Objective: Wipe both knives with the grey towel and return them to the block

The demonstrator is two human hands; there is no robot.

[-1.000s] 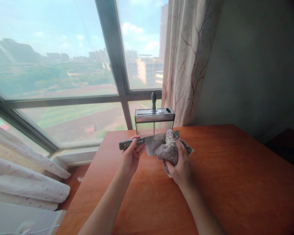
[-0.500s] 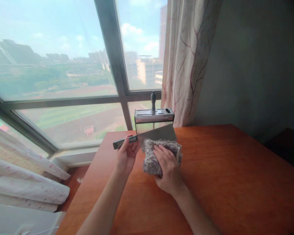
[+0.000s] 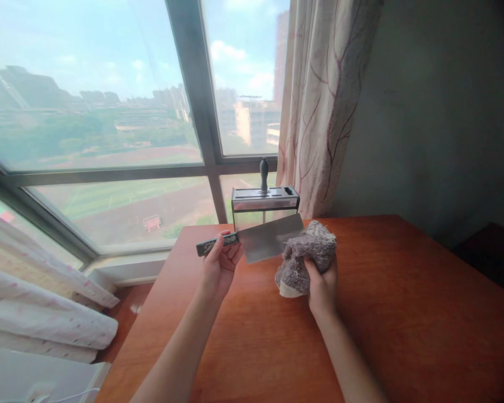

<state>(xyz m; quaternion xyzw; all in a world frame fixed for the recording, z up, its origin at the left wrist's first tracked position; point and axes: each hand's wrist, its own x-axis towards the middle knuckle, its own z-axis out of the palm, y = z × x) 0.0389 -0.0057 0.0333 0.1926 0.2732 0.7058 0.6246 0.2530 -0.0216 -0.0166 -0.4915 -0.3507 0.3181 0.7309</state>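
Note:
My left hand (image 3: 221, 258) grips the dark handle of a cleaver (image 3: 264, 239), its wide grey blade reaching to the right above the table. A bunched grey fuzzy cloth (image 3: 304, 260) is in my right hand (image 3: 322, 282), thumb on the near side and fingers mostly hidden behind it. The cloth laps over the lower right end of the blade. Just behind the blade stands a metal-framed knife block (image 3: 265, 198) with clear sides, and a dark knife handle (image 3: 264, 174) sticks up from its top.
The reddish-brown wooden table (image 3: 403, 302) spreads under both arms. A large window (image 3: 109, 140) lies beyond it, with a patterned curtain (image 3: 319, 101) at the far edge. Another curtain (image 3: 42, 313) hangs low on the left, beside the table.
My right hand has slid the cloth rightward along the blade to its end, baring most of the steel. The hand has turned, thumb now toward me. My left hand has hardly moved.

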